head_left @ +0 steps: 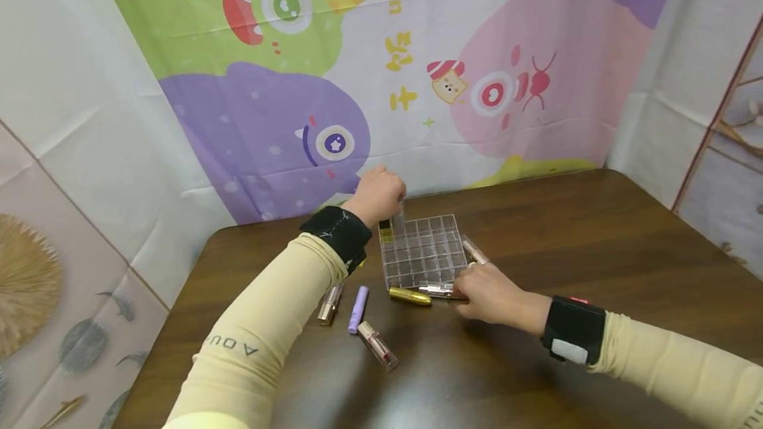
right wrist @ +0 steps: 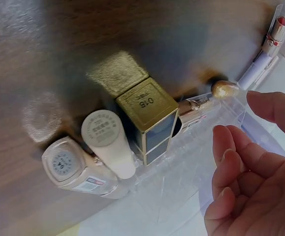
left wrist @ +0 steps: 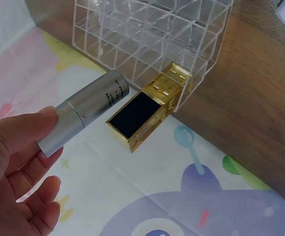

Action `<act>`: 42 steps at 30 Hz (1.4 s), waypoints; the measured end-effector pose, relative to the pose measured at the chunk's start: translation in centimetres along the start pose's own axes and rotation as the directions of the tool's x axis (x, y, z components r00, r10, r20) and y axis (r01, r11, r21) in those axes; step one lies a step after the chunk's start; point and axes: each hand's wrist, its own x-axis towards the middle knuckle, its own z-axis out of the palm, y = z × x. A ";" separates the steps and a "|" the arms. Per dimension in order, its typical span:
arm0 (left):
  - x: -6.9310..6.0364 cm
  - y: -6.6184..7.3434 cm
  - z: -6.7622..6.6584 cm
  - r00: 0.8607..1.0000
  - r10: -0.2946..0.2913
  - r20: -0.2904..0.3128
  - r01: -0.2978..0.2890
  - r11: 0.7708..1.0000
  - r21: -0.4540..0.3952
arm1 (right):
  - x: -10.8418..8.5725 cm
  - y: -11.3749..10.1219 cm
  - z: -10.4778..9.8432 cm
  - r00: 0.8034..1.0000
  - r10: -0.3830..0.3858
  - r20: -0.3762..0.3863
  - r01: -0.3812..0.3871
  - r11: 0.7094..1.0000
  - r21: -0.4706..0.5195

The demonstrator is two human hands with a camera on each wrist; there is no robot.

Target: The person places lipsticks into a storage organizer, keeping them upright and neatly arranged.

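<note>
My left hand (head_left: 377, 196) pinches a silver lipstick tube (left wrist: 83, 113) between thumb and fingers, over the back left corner of a clear divided organizer (head_left: 424, 250). Beside that tube, a black and gold square lipstick (left wrist: 145, 108) stands in a corner compartment. At the organizer's front right corner is my right hand (head_left: 489, 291), its fingers loosely bent around nothing. Near it, the right wrist view has a gold bullet-shaped lipstick (right wrist: 224, 89), a square lipstick marked 018 (right wrist: 147, 105), a white round tube (right wrist: 105, 135) and a beige square tube (right wrist: 66, 162).
On the table (head_left: 572, 237), left of centre, lie a purple tube (head_left: 358, 310), a clear-capped lipstick (head_left: 377, 345) and a silver and gold tube (head_left: 330, 304). Another lipstick (head_left: 475, 250) lies along the organizer's right side. A cartoon-printed cloth (head_left: 405, 151) hangs behind the table.
</note>
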 end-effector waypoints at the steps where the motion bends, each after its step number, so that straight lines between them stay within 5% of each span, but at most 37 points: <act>1: 0.0 -0.1 0.2 1.000 -0.001 -0.002 0.001 1.000 0.005 | -0.1 0.0 0.0 1.000 0.003 0.002 -0.003 1.000 -0.002; 7: 0.1 -0.5 1.8 1.000 0.002 -0.014 -0.001 1.000 0.028 | -0.4 0.0 -0.2 0.999 0.029 0.038 -0.028 1.000 -0.003; 13: 0.2 -0.8 2.8 0.998 -0.036 0.048 0.036 0.999 -0.001 | -0.6 0.2 -0.1 0.999 0.029 0.041 -0.029 1.000 0.000; 42: 2.0 -0.5 3.2 0.992 -0.038 0.121 0.029 0.997 0.077 | -0.7 1.4 -0.4 0.997 0.061 0.038 -0.061 0.998 0.022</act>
